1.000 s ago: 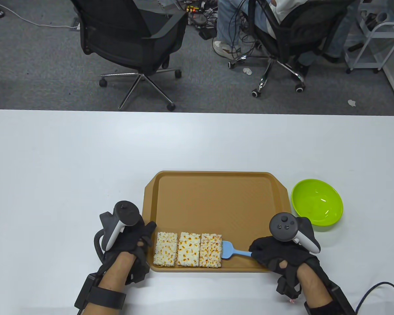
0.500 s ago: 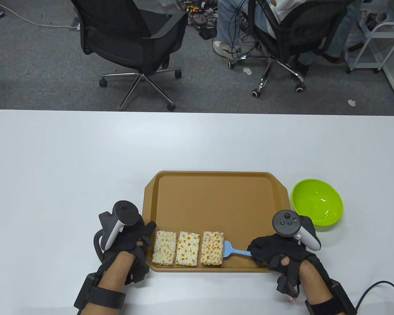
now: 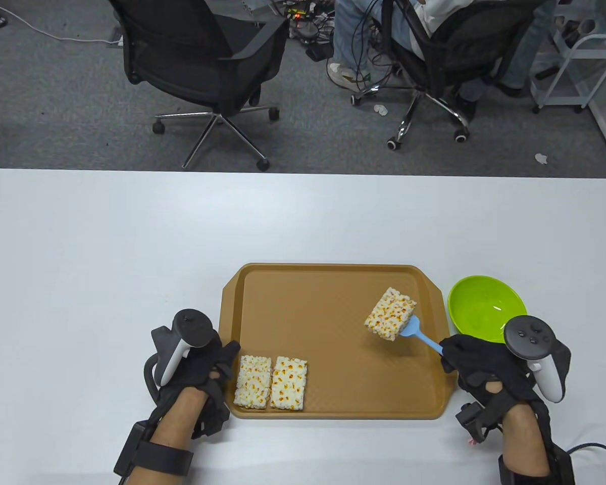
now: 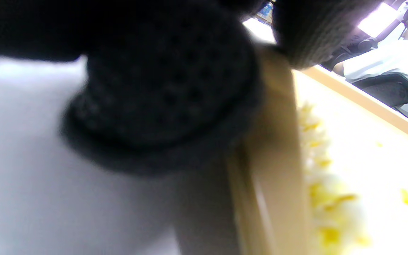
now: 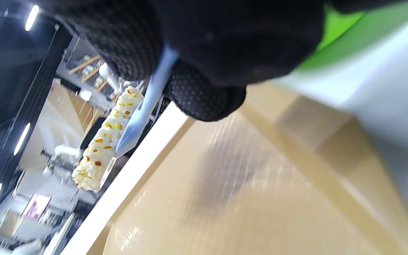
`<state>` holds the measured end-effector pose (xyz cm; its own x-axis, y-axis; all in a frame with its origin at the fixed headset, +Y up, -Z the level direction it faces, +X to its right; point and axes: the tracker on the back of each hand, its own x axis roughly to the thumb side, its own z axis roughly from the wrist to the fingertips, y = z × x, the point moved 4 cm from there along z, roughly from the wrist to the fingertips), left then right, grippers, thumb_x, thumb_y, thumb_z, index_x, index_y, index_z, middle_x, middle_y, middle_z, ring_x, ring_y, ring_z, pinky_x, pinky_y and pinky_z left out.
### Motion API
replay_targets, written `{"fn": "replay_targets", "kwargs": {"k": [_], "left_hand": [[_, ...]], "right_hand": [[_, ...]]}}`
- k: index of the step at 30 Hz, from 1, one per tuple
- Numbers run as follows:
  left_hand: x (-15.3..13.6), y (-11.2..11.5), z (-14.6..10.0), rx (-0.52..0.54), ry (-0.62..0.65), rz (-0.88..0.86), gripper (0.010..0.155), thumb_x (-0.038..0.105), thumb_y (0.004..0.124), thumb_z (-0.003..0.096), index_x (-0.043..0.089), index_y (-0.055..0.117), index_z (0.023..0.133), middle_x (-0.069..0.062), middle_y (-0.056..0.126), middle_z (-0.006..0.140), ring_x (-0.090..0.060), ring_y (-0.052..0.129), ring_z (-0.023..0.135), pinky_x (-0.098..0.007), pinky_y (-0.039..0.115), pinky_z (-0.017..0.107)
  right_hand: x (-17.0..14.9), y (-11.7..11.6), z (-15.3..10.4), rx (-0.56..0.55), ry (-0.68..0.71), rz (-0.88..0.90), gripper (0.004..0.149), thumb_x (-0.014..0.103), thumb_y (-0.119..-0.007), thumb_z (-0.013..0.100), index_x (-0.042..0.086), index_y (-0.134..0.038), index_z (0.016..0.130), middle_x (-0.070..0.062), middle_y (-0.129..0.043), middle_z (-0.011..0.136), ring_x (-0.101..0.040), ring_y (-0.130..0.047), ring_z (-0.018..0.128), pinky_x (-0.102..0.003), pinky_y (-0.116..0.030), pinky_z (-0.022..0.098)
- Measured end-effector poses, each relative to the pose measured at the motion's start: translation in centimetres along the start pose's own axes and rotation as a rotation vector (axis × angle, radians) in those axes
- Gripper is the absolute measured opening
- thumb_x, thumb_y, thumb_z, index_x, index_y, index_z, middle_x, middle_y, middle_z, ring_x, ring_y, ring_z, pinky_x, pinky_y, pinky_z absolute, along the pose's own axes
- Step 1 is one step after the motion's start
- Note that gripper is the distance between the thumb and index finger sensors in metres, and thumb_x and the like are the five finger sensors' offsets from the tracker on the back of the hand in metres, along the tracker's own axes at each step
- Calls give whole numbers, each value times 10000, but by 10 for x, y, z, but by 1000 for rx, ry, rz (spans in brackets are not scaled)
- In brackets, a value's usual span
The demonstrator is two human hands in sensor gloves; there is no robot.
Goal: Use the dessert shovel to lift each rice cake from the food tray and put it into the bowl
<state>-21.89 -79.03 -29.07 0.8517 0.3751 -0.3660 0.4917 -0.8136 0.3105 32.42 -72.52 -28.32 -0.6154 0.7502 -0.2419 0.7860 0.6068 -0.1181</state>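
Note:
My right hand point(image 3: 454, 353) grips the handle of the light blue dessert shovel point(image 3: 420, 336). On its blade lies one rice cake point(image 3: 390, 313), raised above the right part of the brown tray point(image 3: 333, 303), just left of the green bowl point(image 3: 487, 308). The right wrist view shows the shovel point(image 5: 143, 109) pinched between my fingers with the rice cake point(image 5: 106, 141) on it. Two rice cakes point(image 3: 270, 382) lie side by side at the tray's near left corner. My left hand point(image 3: 222, 358) rests against the tray's left rim, fingers touching it.
The green bowl stands empty on the white table point(image 3: 131, 252), right of the tray. Office chairs point(image 3: 202, 55) and a seated person's legs point(image 3: 353, 40) are beyond the table's far edge.
The shovel slid under the rightmost rice cake, lifted it off the tray and carried it up and right toward the bowl. My left hand stayed on the tray's rim.

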Motion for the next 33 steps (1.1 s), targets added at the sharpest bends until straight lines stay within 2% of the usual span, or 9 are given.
{"fn": "replay_targets", "kwargs": {"k": [2,9,15,19,22,29,33], "left_hand": [[0,0,0,-1,0,-1,692,518,779,479,70,607,978,-100,1049,468,-172,1103,111,-355,914,39],[0,0,0,-3,0,-1,694,519,778,480,68,605,979,-101,1048,469,-172,1104,113,-355,914,40],[0,0,0,-6,1,-5,694,519,777,480,70,602,979,-100,1047,471,-173,1105,117,-356,915,43],[0,0,0,-8,2,-6,694,516,778,481,67,601,980,-104,1046,473,-176,1104,119,-360,914,45],[0,0,0,-7,2,-11,694,516,778,481,67,601,980,-104,1045,472,-177,1104,120,-361,914,46],[0,0,0,-7,2,-10,694,516,777,481,67,600,980,-105,1044,472,-177,1104,122,-362,914,48],[0,0,0,-6,2,-10,694,517,776,481,67,600,979,-104,1044,471,-176,1104,122,-363,914,48]], "right_hand": [[-6,14,-3,-79,-26,-10,455,380,-779,370,132,-882,737,-106,-991,545,-121,-940,17,-300,-847,-26],[-30,44,-8,-238,-152,-17,453,377,-781,373,122,-887,733,-114,-993,534,-124,-928,4,-303,-847,-31],[-50,60,-13,-321,-278,12,455,375,-774,374,120,-885,735,-116,-992,535,-121,-927,1,-303,-850,-28],[-67,64,-16,-343,-378,118,456,367,-752,383,111,-877,739,-119,-987,531,-122,-923,2,-307,-851,-22],[-75,65,-18,-355,-447,132,457,365,-746,386,107,-874,741,-121,-985,530,-119,-923,0,-307,-853,-24],[-77,62,-20,-372,-549,29,467,357,-722,389,96,-865,749,-132,-974,539,-110,-922,-5,-299,-861,-28],[-67,58,-17,-405,-555,-104,465,359,-732,389,97,-868,748,-135,-975,540,-113,-922,-10,-302,-860,-32]]}}
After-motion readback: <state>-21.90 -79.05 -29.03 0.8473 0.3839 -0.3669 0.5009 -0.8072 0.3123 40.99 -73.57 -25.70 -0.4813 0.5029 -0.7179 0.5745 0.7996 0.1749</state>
